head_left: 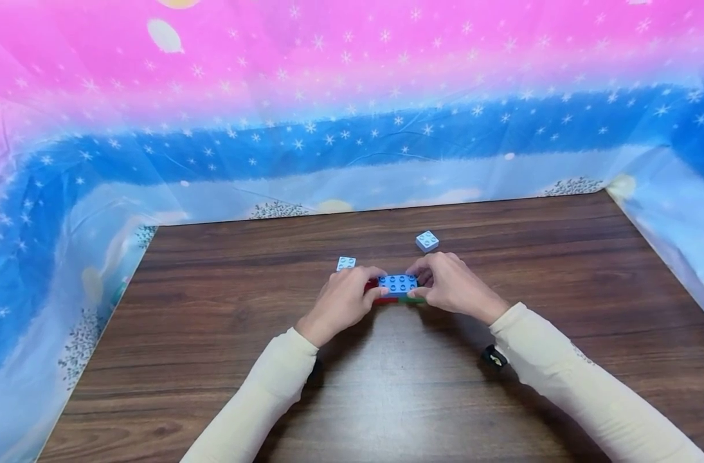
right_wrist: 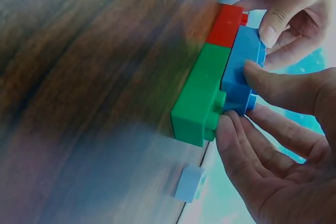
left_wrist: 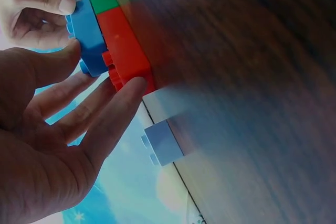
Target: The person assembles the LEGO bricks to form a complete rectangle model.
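A blue eight-stud building brick (head_left: 397,285) lies on top of a red brick (left_wrist: 126,48) and a green brick (right_wrist: 199,93), which stand end to end on the table. It bridges their seam; whether it is fully pressed down I cannot tell. My left hand (head_left: 344,297) pinches the blue brick's left end between thumb and fingers, and one of its fingertips touches the end of the red brick. At the other end my right hand (head_left: 452,283) pinches the same brick, its thumb on the near side and other fingers behind, partly hidden.
Behind my left hand sits a pale four-stud brick (head_left: 346,263). Another pale four-stud brick (head_left: 427,240) lies farther back, beyond my right hand. The brown wooden table (head_left: 213,360) meets a pink and blue patterned cloth (head_left: 352,141) along its back and sides.
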A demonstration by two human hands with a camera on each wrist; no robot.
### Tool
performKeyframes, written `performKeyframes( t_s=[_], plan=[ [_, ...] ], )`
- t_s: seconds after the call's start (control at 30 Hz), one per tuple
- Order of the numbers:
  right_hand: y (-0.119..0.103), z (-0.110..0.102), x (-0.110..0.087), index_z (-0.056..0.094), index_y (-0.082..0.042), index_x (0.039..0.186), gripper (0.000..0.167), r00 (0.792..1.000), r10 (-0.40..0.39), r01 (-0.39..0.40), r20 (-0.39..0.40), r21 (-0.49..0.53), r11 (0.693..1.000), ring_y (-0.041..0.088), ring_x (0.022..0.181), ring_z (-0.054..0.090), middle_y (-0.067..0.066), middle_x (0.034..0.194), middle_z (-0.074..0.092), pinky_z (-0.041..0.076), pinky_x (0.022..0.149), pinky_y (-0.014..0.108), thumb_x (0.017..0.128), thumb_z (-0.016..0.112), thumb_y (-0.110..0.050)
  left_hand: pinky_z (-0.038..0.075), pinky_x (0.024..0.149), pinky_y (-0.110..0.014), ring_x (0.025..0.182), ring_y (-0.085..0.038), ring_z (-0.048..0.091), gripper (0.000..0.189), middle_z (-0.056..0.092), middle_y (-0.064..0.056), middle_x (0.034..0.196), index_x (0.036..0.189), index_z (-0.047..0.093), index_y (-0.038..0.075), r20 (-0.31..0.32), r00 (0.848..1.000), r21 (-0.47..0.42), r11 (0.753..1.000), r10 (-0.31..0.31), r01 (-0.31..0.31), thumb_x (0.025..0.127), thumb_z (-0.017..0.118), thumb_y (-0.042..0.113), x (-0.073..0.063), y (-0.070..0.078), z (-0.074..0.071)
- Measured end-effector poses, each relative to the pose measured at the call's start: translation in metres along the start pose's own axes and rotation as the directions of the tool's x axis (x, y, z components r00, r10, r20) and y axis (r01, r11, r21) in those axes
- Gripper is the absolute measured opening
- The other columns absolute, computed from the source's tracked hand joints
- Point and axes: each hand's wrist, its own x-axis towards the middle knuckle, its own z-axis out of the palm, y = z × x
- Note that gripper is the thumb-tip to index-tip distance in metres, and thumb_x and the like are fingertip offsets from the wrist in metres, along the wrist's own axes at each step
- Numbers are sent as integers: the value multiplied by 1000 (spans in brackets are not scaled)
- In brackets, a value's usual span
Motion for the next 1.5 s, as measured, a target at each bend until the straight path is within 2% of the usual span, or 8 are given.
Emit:
performKeyframes(
  t_s=[0.17, 0.4, 0.6, 0.8, 1.1, 1.27, 1.5],
  plan=[
    [2, -7, 1, 73, 0, 118, 37, 1000, 15, -15, -10, 23, 1000, 21, 91, 70, 9, 102, 74, 57, 80, 41, 88, 81, -20, 49, 73, -34, 81, -16, 58, 30, 72, -6, 106, 123, 71, 9, -3, 1000, 10, 1000, 8, -8, 99, 68, 26, -1, -1, 0],
    [12, -21, 5, 70, 1, 122, 39, 994, 68, -66, -89, 28, 997, 27, 98, 69, 15, 111, 73, 55, 84, 46, 92, 78, -23, 49, 75, -34, 84, -16, 59, 32, 72, -6, 109, 125, 71, 10, 7, 1000, 23, 1000, -11, 11, 99, 67, 28, 0, -1, 1],
    [22, -27, 12, 71, 2, 119, 37, 983, 106, -104, -151, 23, 994, 24, 91, 69, 14, 104, 74, 55, 77, 42, 91, 78, -22, 49, 76, -34, 83, -16, 59, 32, 72, -5, 108, 125, 72, 10, -1, 1000, 25, 1000, -17, 17, 99, 68, 28, -1, -1, 2],
    [30, -31, 18, 71, 3, 120, 40, 969, 154, -154, -193, 16, 988, 26, 91, 68, 16, 104, 73, 53, 75, 41, 89, 81, -21, 49, 77, -36, 84, -17, 59, 32, 72, -7, 110, 125, 72, 9, -1, 1000, 18, 1000, -10, 10, 99, 68, 27, -1, 0, 2],
    [36, -32, 28, 70, 6, 118, 40, 958, 173, -172, -230, 22, 985, 30, 91, 67, 20, 105, 72, 53, 73, 40, 88, 81, -18, 49, 75, -35, 82, -16, 58, 32, 72, -7, 109, 125, 71, 8, 3, 1000, 30, 1000, 4, -4, 100, 67, 27, 0, 0, 1],
    [39, -30, 31, 69, 6, 120, 40, 951, 194, -191, -241, 33, 981, 31, 94, 67, 22, 109, 71, 53, 76, 43, 88, 80, -16, 48, 75, -35, 81, -16, 57, 31, 72, -6, 107, 125, 71, 9, 4, 1000, 35, 999, 5, -5, 100, 66, 27, -1, 0, 2],
    [44, -27, 36, 67, 6, 121, 46, 942, 221, -221, -251, 31, 975, 32, 96, 66, 21, 114, 70, 52, 82, 45, 87, 81, -21, 50, 77, -36, 86, -17, 62, 31, 73, -6, 111, 125, 71, 9, 3, 1000, 28, 1000, 4, -5, 100, 66, 27, 0, 1, 2]
  ],
)
